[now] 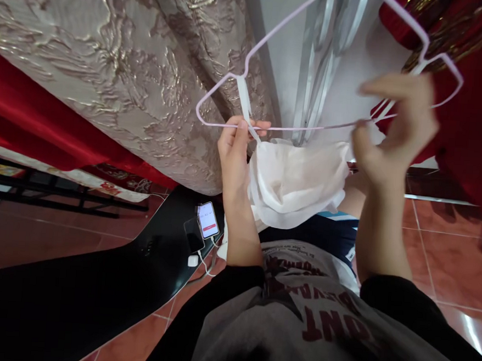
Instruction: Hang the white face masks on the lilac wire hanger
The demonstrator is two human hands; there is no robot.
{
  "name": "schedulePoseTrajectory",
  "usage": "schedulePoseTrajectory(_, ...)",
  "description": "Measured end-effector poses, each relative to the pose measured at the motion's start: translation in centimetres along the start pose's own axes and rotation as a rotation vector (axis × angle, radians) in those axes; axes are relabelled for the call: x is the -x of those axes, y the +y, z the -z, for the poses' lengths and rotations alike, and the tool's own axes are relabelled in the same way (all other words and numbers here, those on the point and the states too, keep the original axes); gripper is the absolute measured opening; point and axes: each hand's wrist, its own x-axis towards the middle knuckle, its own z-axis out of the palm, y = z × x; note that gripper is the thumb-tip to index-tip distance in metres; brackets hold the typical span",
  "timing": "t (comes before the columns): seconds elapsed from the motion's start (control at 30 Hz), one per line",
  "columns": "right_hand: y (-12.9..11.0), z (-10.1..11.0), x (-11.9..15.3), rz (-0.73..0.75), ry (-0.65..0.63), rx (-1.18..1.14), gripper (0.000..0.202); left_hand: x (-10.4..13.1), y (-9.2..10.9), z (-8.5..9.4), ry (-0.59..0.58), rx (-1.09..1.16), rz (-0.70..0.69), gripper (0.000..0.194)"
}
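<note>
A lilac hanger (310,128) spans the upper middle of the view. From it hangs a white garment (294,179) with thin straps; its exact kind is hard to make out. The left strap (243,97) loops over the hanger's left shoulder notch. My left hand (235,147) pinches the hanger's lower bar together with this strap. On the right side, my right hand (401,131) is blurred by motion, its thumb and fingers apart, beside the right strap (418,67). That strap sits at the right notch and is partly hidden behind the hand.
Two phones (208,222) with cables and a small white case (193,261) lie on a black bench (145,251) at lower left. A textured beige curtain (149,75) hangs close on the left. Red cloth (473,108) hangs at right, above a red tiled floor (445,261).
</note>
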Motion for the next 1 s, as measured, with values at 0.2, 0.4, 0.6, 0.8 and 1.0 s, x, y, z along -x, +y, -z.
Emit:
schedulePoseTrajectory(0.2,-0.8,-4.4,4.6,-0.244,-0.341,0.111,0.029,0.1,-0.5,1.6,-0.065,-0.065,0.008,0.034)
schedulePoseTrajectory(0.4,-1.1,-4.2,4.7,-0.299,-0.285,0.054,0.028,1.3,3.8,3.5,-0.199,-0.145,0.097,0.035)
schedulePoseTrajectory(0.6,-1.2,-3.9,4.4,-0.282,-0.317,0.031,0.029,-0.5,7.5,3.7,-0.177,0.032,0.029,0.035)
schedulePoseTrajectory(0.8,-0.8,-4.1,5.0,-0.233,-0.326,0.04,0.033,-2.5,5.1,4.0,0.18,0.025,-0.328,0.022)
schedulePoseTrajectory(1.0,-0.9,-5.0,5.5,-0.21,-0.31,0.037,0.038,-2.0,-0.2,4.7,0.378,-0.046,-0.197,0.01)
